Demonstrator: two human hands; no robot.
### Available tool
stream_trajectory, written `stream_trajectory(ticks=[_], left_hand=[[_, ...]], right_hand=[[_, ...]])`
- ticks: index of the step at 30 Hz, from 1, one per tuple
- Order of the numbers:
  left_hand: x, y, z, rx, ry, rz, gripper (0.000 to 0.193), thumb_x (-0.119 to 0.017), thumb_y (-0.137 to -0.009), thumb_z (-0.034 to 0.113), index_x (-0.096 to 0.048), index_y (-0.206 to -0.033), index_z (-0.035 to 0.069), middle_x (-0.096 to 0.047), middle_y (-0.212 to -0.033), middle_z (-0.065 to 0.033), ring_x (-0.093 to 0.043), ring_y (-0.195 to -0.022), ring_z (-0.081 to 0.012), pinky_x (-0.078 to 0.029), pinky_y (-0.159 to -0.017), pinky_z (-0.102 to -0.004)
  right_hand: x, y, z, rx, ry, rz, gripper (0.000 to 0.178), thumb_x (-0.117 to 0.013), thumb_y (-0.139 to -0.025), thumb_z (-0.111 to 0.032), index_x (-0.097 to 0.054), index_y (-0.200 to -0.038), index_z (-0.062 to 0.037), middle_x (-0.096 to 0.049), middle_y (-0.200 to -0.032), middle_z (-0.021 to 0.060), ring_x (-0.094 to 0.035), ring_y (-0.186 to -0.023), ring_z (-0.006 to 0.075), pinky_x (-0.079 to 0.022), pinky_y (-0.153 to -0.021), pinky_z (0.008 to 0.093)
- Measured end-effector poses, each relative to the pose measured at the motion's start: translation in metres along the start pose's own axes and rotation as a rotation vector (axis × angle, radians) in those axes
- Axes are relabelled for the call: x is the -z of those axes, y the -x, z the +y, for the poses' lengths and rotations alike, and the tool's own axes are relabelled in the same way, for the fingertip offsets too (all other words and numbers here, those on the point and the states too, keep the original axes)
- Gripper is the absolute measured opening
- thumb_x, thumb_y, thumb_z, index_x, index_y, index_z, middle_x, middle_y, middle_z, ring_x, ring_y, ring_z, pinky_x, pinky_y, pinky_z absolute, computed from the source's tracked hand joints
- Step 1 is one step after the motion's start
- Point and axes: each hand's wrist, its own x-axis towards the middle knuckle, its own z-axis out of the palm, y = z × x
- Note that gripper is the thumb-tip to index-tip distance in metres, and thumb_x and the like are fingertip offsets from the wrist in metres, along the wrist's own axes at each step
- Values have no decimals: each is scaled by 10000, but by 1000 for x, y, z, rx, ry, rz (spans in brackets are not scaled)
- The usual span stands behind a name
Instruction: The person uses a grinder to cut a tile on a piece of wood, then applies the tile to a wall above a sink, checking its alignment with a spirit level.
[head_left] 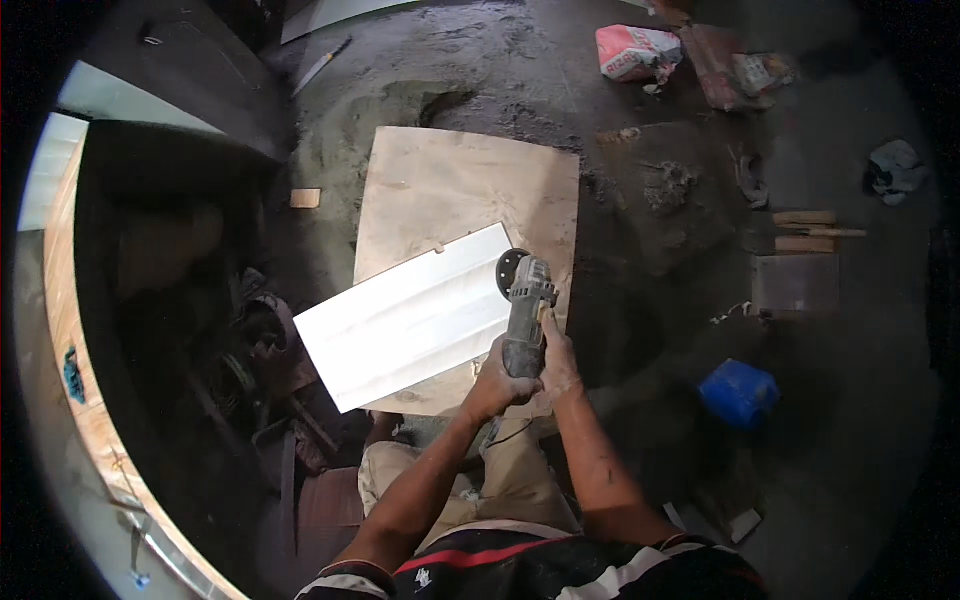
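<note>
- The left hand had its fingers wrapped round the rear of a grinder.
- The right hand was closed on the grinder's right side, fingers partly hidden from me.
- The black disc met or neared the white panel; I couldn't tell which.
- The panel lay slanted on a wooden board.

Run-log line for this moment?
left hand: holds angle grinder; right hand: holds angle grinder; white panel: on wooden board; disc: at panel's right end, contact unclear
</note>
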Motion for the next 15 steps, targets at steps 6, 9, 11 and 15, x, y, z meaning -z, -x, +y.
stream_trajectory(ticks=[6,9,11,15], left_hand=[[-11,10,21,55,50,-45,1002,-832,-681,92,-289,-1520,15,-583,-1051,-98,-613,-792,-178,-541,-625,-321],[-4,10,14,31,-3,-27,1035,-842,-677,93,-275,-1540,24,-580,-1039,-95,-606,-771,-173,-529,-618,-320],[0,14,15,60,-9,-43,1045,-856,-674,102,-279,-1541,27,-585,-1044,-102,-604,-774,-180,-524,-622,-326],[1,24,27,-56,-111,6,932,-862,-651,87,-378,-1446,40,-579,-955,-86,-597,-740,-191,-501,-587,-341]], right_hand=[[8,-1,-6,-69,6,-19,518,-561,-1035,-495,-652,-1276,-46,-697,-1084,84,-681,-945,195,-556,-833,356],[-5,8,-7,-34,15,-6,516,-547,-1040,-493,-648,-1281,-49,-698,-1079,80,-686,-940,195,-562,-824,354],[-12,12,-7,4,50,19,516,-539,-1043,-493,-647,-1283,-49,-697,-1078,78,-688,-935,195,-565,-817,351],[-12,5,6,71,26,69,510,-530,-1052,-480,-643,-1294,-45,-698,-1095,84,-697,-930,196,-575,-817,347]])
